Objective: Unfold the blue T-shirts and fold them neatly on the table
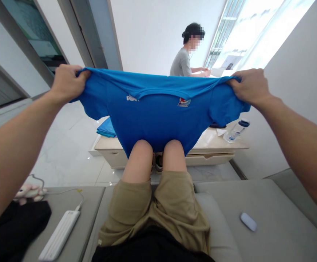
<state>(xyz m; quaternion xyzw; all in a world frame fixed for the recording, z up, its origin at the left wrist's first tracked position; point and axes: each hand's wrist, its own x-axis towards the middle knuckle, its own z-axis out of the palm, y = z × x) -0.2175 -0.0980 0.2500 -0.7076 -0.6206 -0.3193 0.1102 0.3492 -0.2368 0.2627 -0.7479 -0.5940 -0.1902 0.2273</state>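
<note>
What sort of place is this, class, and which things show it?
Probably a living room in a home: there is a grey sofa, a low table with drawers in front of it, and a bright window.

Blk top (153, 247) worn w/ khaki shorts (176, 193), forearms (24, 131) bare.

The shirt (158, 118) spans from the left hand (69, 83) to the right hand (249, 85), before the bench (218, 141). A folded stack (106, 128) lies at the bench's left end, a bottle (236, 131) near its right; beyond is a person (180, 62). On the sofa (224, 198), left, a plush toy (28, 192) is at the front edge, a cloth (22, 225) and power bank (60, 234) behind; right, a device (248, 222).
</note>
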